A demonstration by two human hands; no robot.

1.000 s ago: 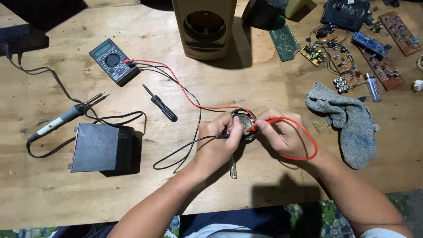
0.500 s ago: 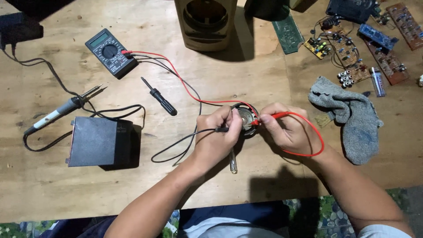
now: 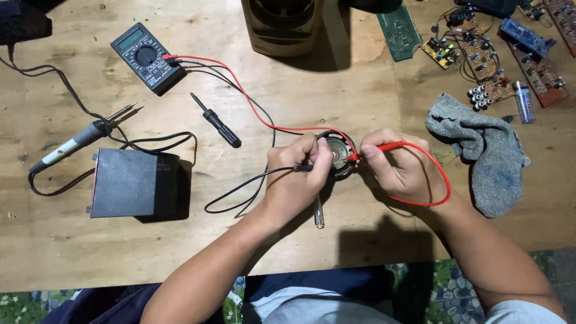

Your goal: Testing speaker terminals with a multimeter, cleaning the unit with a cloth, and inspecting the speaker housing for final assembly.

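Hands meet at mid-bench over a small round speaker (image 3: 339,155): left hand (image 3: 297,174) pinches the black probe (image 3: 303,168), right hand (image 3: 401,165) grips the red probe (image 3: 384,146). Speaker looks light and rigid, its cone likely fragile; best held by the rim. Leads, screwdriver (image 3: 216,120) and multimeter (image 3: 148,58) crowd behind.

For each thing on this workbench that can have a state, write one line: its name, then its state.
Left hand: holding the black probe at the small speaker.
Right hand: holding the red probe at the speaker.
Multimeter: both leads plugged in.
Soldering iron: lying on the table, unheld.
Screwdriver: lying flat, unheld.
Grey sock: crumpled.
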